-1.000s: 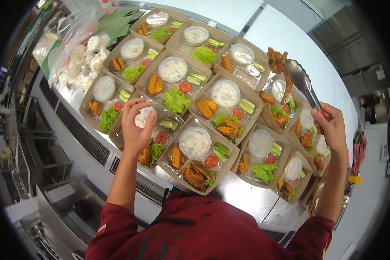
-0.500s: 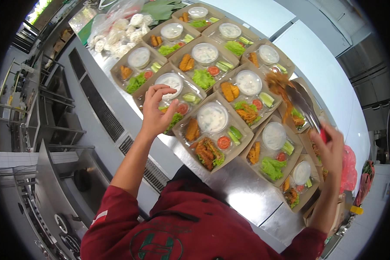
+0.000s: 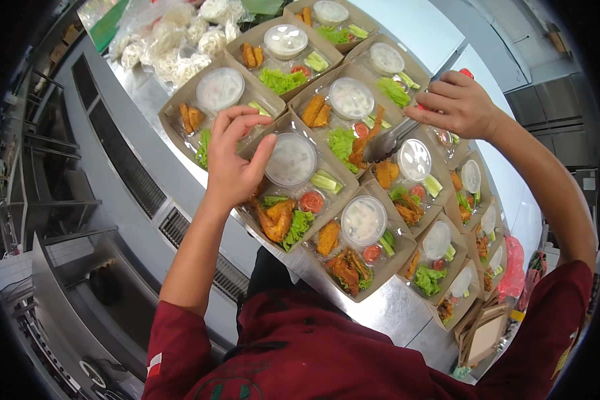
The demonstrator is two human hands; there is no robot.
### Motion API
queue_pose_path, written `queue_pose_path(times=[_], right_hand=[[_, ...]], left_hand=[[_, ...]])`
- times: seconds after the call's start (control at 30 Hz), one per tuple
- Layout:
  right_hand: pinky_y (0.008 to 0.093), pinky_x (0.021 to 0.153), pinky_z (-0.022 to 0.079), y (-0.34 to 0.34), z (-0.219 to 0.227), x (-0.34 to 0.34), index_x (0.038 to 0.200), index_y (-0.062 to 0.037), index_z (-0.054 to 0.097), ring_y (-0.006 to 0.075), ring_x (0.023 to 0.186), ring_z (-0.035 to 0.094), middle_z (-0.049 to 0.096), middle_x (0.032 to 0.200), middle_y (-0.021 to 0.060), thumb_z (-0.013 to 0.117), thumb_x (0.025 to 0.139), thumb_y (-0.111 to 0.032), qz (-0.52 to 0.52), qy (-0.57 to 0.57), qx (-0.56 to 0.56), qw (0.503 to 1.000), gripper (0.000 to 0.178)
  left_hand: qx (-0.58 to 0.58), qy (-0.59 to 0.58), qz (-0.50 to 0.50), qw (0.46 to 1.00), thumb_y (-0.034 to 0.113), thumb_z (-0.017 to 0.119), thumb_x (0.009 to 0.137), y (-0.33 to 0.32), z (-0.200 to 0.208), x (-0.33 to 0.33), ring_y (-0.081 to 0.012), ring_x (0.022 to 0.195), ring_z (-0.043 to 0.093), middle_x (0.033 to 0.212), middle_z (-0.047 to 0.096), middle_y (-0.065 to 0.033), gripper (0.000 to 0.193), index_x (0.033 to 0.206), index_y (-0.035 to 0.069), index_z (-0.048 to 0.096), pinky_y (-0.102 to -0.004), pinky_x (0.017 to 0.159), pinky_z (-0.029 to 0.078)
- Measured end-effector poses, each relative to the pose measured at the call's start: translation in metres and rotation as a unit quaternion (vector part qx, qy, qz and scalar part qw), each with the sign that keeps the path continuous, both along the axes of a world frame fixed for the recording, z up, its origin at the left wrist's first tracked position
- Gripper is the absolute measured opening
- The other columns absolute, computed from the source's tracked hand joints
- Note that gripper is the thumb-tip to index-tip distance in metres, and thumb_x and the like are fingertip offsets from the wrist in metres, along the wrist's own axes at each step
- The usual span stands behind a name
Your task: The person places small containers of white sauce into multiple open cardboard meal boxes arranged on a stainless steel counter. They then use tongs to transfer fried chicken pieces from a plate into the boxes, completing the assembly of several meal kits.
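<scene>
My right hand is closed around the red-handled end of metal tongs. The tongs' tips are at a fried chicken piece, which stands over the lettuce of a middle cardboard box. My left hand hovers, fingers curved and apart, at the left corner of a nearer box. In that nearer box are a lidded tub of white food, cucumber sticks, a tomato slice and fried chicken on lettuce.
Several similar filled boxes stand tightly side by side on the steel table. Plastic bags of white noodle bundles lie at the far left. A red plastic bag and stacked cardboard are at the right.
The tongs with fried chicken have swung from the right side leftward to the middle box. My left hand stays raised over the near left boxes. The view has shifted.
</scene>
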State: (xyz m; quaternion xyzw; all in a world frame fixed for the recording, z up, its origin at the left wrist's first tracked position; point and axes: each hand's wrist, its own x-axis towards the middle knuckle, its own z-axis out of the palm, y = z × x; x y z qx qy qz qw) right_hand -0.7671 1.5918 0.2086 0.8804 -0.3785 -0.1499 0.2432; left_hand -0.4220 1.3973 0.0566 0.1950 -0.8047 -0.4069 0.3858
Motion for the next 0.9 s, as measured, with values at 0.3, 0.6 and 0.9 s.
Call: queue_pose_path(times=[0.3, 0.6, 0.9], right_hand=[[0.0347, 0.092, 0.05, -0.103, -0.037, 0.002, 0.107, -0.0171, 0.069, 0.0187, 0.095, 0.06, 0.062, 0.101, -0.0032, 0.07, 0.083, -0.015, 0.106, -0.081, 0.128, 0.983, 0.023], [0.0359, 0.092, 0.05, -0.122, -0.058, -0.009, 0.101, -0.0159, 0.071, 0.0194, 0.095, 0.059, 0.062, 0.099, -0.0021, 0.071, 0.083, -0.017, 0.138, -0.149, 0.133, 0.97, 0.018], [0.0373, 0.101, 0.047, -0.077, -0.047, -0.039, 0.104, -0.0179, 0.071, 0.0181, 0.097, 0.06, 0.062, 0.099, -0.0027, 0.071, 0.083, -0.017, 0.079, -0.117, 0.082, 0.987, 0.021]], left_hand=[[-0.096, -0.046, -0.106, 0.989, 0.016, 0.078, 0.085, -0.041, -0.01, -0.058, -0.0323, 0.119, 0.059, 0.127, 0.063, -0.0101, 0.031, 0.115, 0.011, 0.073, -0.0442, 0.103, 0.046], [-0.218, -0.272, -0.261, 0.9, 0.022, 0.079, 0.085, -0.032, -0.037, -0.133, -0.0255, 0.116, 0.054, 0.12, 0.062, 0.0006, 0.031, 0.116, 0.02, 0.078, -0.0409, 0.101, 0.042], [-0.264, -0.292, -0.263, 0.881, 0.028, 0.082, 0.081, -0.031, -0.037, -0.14, -0.0224, 0.109, 0.053, 0.108, 0.06, 0.0012, 0.017, 0.096, 0.02, 0.083, -0.04, 0.093, 0.04]])
